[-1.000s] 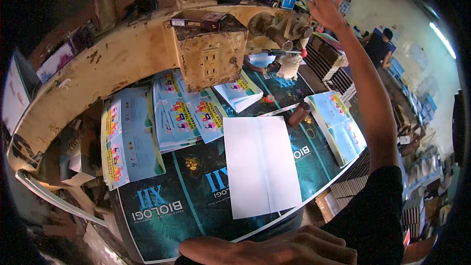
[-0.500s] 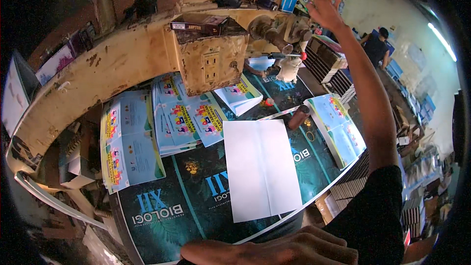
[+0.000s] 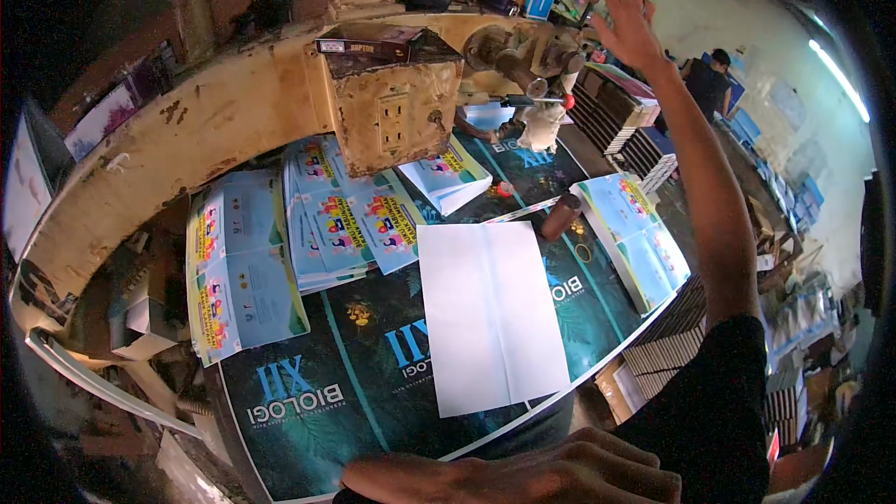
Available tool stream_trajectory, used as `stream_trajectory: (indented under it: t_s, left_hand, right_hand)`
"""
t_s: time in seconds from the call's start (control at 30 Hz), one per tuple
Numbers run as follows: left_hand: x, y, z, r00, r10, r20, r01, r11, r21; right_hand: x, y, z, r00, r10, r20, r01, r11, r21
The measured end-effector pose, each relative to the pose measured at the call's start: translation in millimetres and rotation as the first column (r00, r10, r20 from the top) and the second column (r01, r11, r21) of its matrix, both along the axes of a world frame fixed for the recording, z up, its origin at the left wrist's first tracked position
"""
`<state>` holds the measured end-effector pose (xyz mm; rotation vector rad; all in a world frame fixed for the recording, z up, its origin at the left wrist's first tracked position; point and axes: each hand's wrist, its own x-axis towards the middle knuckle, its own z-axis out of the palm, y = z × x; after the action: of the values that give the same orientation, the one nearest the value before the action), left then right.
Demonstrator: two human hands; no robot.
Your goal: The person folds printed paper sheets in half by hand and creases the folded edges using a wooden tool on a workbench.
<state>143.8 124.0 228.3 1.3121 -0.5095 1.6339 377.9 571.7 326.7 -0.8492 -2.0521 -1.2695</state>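
Note:
My right hand [image 3: 627,26] is raised at the upper right with its fingers apart and nothing in them, beyond the worn beige machine [image 3: 397,103]. Low at the bottom edge is my left hand [image 3: 560,471], its fingers curled and close together. Their tips, and whatever they may hold, are hidden. In front of it a creased white sheet [image 3: 495,317] lies on the dark printed table cover [image 3: 373,401], touched by neither hand. Beyond the sheet's far edge are a brown cylinder [image 3: 560,217], a thin striped stick [image 3: 513,216] and a rubber band [image 3: 583,252].
Colourful printed sheets [image 3: 247,271] and piles [image 3: 322,224] cover the left side; another pile [image 3: 635,238] lies at the right. A red-knobbed lever [image 3: 567,102] juts from the machine. Bound stacks [image 3: 611,112] stand behind, with a person [image 3: 709,84] farther off.
The whole view has shifted slightly, so the table and machine sit a little farther left. Both hands keep nearly the same pose, and the white sheet stays in place on the table.

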Motion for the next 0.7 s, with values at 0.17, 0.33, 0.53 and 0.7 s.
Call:
stream_trajectory:
  t_s: [0.17,0.33,0.53,0.7]
  left_hand:
    - [6,-9,-1,0.997,-0.044,0.063,0.049,0.996,-0.077]
    - [5,-9,-1,0.999,-0.015,0.045,0.014,1.0,0.019]
    - [5,-10,1,0.996,-0.046,0.074,0.048,0.999,-0.021]
    - [6,-22,-1,0.995,-0.067,0.075,0.073,0.994,-0.08]
  right_hand:
    - [-3,-22,-10,0.999,-0.038,-0.023,0.036,0.997,-0.072]
    - [-11,-33,-7,0.995,-0.089,0.04,0.093,0.991,-0.1]
    - [-12,-21,-11,0.996,0.063,0.061,-0.055,0.99,-0.131]
    - [-1,-15,-7,0.981,-0.191,-0.042,0.185,0.977,-0.107]
